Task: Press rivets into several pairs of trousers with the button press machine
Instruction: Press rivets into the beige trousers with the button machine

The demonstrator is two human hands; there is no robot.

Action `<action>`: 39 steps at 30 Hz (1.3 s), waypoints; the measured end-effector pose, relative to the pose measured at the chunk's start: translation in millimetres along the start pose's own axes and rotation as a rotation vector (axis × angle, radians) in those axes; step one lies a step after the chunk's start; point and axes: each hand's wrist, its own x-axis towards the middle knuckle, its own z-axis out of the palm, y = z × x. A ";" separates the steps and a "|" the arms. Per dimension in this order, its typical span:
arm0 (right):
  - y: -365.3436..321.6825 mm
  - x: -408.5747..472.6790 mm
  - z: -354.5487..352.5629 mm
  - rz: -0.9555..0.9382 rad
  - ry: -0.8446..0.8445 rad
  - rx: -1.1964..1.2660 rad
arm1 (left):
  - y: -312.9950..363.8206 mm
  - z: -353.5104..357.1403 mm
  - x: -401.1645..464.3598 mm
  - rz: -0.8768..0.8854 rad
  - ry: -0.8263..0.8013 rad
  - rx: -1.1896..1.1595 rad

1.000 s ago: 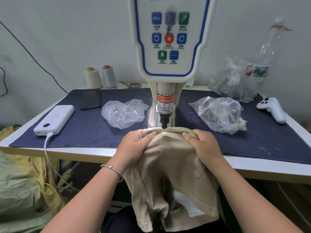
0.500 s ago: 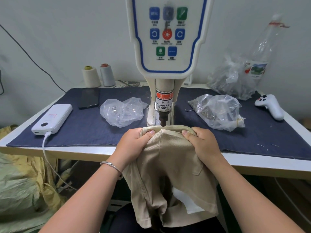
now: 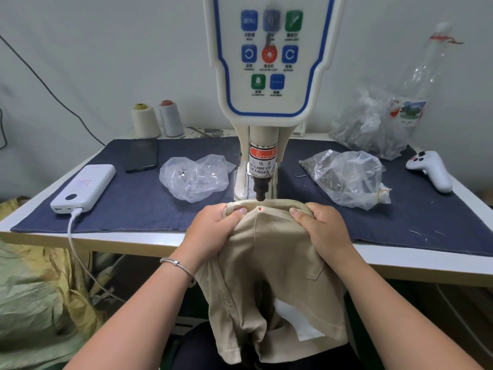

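Head view: both hands (image 3: 213, 231) (image 3: 324, 231) grip trousers (image 3: 272, 263) waistband, thumbs on top.

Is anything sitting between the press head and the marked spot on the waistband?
Nothing visible. The press head hangs just above the beige trousers, with the left hand and right hand gripping the waistband on either side.

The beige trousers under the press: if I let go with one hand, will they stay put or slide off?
Probably slide. The beige trousers look soft and floppy, and most of the cloth hangs below the table edge. Only the waistband lies under the punch, gripped by the left hand and right hand.
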 end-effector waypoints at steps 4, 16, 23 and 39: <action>-0.5 -0.4 0.0 0.001 -0.006 -0.010 | 0.2 -0.1 -0.9 -0.009 -0.007 -0.012; -13.2 -3.1 -1.4 0.078 -0.022 0.111 | 6.9 -0.3 -5.2 -0.050 -0.008 -0.067; -61.7 2.0 -16.7 0.329 -0.293 0.584 | 18.7 -18.8 -14.7 -0.150 0.070 -0.383; -69.6 -36.5 -31.7 0.433 -0.710 0.556 | 28.4 -67.4 -60.2 -0.266 -0.234 -0.603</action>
